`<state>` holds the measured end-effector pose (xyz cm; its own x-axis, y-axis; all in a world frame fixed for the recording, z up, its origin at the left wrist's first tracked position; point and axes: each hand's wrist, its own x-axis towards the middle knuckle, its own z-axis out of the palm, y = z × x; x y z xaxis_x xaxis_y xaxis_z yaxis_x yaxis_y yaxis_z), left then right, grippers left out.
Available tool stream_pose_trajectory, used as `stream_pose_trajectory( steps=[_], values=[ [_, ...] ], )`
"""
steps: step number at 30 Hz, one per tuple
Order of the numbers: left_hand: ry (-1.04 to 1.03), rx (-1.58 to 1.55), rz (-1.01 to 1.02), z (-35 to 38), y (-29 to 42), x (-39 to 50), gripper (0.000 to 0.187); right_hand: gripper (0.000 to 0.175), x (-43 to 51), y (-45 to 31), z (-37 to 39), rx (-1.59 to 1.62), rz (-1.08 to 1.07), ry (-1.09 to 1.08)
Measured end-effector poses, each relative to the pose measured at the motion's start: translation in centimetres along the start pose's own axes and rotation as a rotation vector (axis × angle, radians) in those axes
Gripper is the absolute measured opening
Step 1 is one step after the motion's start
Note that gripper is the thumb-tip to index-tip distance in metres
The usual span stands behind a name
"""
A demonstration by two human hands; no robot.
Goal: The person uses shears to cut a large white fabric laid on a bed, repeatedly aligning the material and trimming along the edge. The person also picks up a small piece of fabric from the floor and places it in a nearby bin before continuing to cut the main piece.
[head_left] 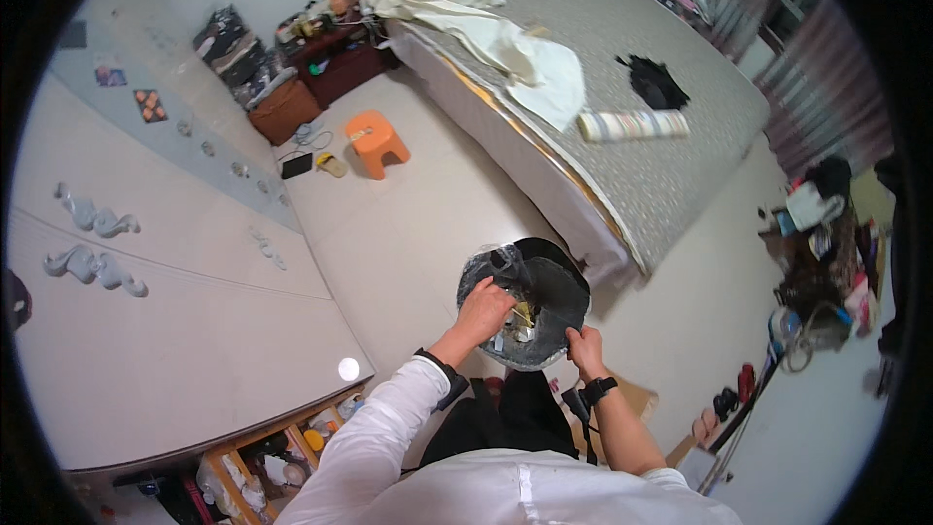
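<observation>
A round trash bin (525, 363) lined with a dark plastic bag (557, 281) is in front of my body. Scraps of trash (523, 321), some yellowish and some white, lie at its bottom. My right hand (585, 350) grips the bin's rim on the near right side. Over the bin's left part is my left hand (485, 310), with its fingers curled down near the trash. Whether those fingers hold anything is hidden by the hand itself. Clear, crumpled plastic (503, 255) shows at the far rim.
An orange plastic stool (375, 140) stands on the floor, near a slipper (332, 165). The bed (678, 175) is beyond the bin, with a rolled striped mat (634, 125) on it. A white wardrobe (219, 321) lines the left. An open drawer (284, 459) with clutter sits at lower left.
</observation>
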<state>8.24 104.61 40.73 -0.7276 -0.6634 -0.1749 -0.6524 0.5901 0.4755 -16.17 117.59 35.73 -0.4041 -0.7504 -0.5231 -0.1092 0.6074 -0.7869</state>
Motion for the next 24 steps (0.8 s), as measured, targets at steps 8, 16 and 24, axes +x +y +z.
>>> stream_pose_trajectory(
  steps=[8,16,24],
  values=[
    [0.602,-0.11,-0.192,-10.8,-13.2,2.6,0.012,0.03,16.9,-12.2,10.9,-0.064,-0.058,-0.172],
    [0.917,-0.656,-0.729,-22.0,-32.0,2.8,0.033,0.028,32.4,-27.8,23.0,-0.157,-0.129,-0.182],
    [1.053,-0.802,-0.887,-28.8,-51.9,4.5,0.039,0.023,46.1,-38.7,34.8,-0.101,0.087,-0.095]
  ],
)
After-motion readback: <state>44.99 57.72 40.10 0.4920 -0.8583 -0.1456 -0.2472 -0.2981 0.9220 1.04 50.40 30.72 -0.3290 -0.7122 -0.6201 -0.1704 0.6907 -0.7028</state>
